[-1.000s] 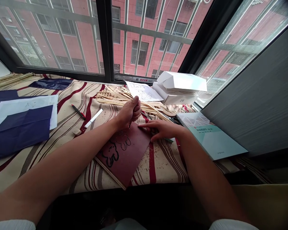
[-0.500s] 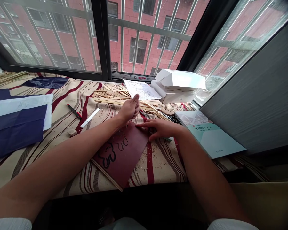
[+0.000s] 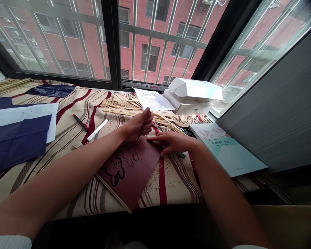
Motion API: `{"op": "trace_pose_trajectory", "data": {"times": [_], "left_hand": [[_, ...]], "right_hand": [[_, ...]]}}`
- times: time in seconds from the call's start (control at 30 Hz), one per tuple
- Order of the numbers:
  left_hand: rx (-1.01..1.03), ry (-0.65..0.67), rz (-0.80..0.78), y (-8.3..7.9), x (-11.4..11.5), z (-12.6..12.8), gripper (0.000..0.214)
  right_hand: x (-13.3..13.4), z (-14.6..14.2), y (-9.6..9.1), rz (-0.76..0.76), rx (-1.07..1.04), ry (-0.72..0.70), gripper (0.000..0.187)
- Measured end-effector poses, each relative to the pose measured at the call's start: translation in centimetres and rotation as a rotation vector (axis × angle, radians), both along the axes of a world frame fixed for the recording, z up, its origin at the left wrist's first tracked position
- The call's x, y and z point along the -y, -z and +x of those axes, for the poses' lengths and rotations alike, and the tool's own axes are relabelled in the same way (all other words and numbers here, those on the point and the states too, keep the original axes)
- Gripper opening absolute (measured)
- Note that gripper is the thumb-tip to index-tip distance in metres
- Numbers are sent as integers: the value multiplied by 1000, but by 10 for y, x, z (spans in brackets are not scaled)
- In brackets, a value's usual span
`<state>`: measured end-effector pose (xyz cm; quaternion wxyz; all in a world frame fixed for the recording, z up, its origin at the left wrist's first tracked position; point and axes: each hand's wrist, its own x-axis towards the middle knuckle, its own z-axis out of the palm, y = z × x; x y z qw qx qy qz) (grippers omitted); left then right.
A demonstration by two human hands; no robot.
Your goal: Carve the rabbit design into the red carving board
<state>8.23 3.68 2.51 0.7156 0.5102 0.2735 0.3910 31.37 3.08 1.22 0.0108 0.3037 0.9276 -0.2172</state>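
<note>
My left hand is curled around a thin pointed tool, probably for carving, with most of it hidden in my fist. Its tip sits at the upper edge of a dark red wooden sheet marked with a black cartoon outline. My right hand rests on the sheet's right corner with its fingers spread, holding nothing. A pale wooden strip lies along the sheet's lower left edge.
Striped cloth covers the sill, scattered with shavings. Wooden strips and a drawing lie ahead, beside a white ZTE box. A teal book is right; a red pen, white marker and blue paper are left.
My left hand has dropped back towards the sheet from its raised position, and the tool's tip shows again. The view has shifted slightly. My right hand stays on the sheet.
</note>
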Motion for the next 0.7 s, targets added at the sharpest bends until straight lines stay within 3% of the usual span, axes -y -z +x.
{"op": "trace_pose_trajectory", "data": {"times": [0.1, 0.23, 0.33, 0.43, 0.57, 0.63, 0.7], "left_hand": [[29, -92, 28, 3, 1, 6, 74], [108, -383, 82, 10, 3, 17, 74], [131, -496, 88, 12, 4, 18, 73], [116, -360, 62, 9, 3, 12, 72], [57, 103, 7, 6, -4, 1, 74], [64, 134, -21, 6, -7, -2, 75], [116, 36, -20, 8, -8, -1, 73]], "right_hand": [[0, -1, -1, 2, 8, -6, 86], [1, -1, -3, 0, -3, -10, 84], [0, 0, -2, -15, -13, -22, 82], [-1, 1, 1, 0, -33, -22, 83], [-1, 1, 4, 17, -42, -22, 84], [-1, 1, 3, 10, -30, -18, 84], [0, 0, 0, 8, -8, -11, 84]]}}
